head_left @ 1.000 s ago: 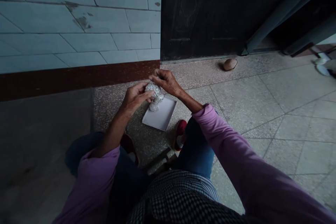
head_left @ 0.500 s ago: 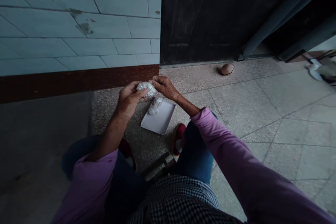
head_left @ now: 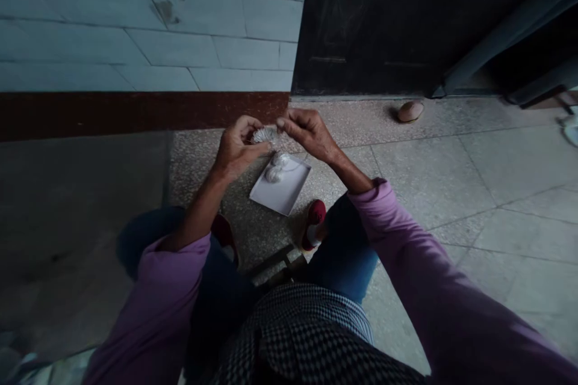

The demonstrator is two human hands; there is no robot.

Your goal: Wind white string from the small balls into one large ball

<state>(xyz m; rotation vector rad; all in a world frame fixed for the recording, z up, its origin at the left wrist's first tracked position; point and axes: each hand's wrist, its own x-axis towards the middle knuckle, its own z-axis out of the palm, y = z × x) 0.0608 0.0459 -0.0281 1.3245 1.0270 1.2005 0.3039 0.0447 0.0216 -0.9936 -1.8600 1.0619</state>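
My left hand (head_left: 235, 149) is closed around a silvery-white ribbed bundle (head_left: 264, 135) that looks like wound cord or thread. Just to its right, my right hand (head_left: 312, 133) is pinched, its thumb and forefinger close to the bundle's edge. Whatever lies between those fingertips is too small to make out. Below both hands, a shallow white tray or box lid (head_left: 291, 187) rests on the floor. Similar silvery bundles (head_left: 275, 169) lie toward its far left side.
A red shoe (head_left: 316, 213) is beside the tray, and a low frame (head_left: 275, 261) is between my legs. Ahead are a tiled wall (head_left: 198, 6) and a dark door (head_left: 361, 24). A rounded brownish object (head_left: 410, 111) sits on the speckled floor near the door.
My right hand has drawn slightly away from the bundle, which my left hand now holds tilted. The view has shifted, so the tray and floor appear higher and farther right.
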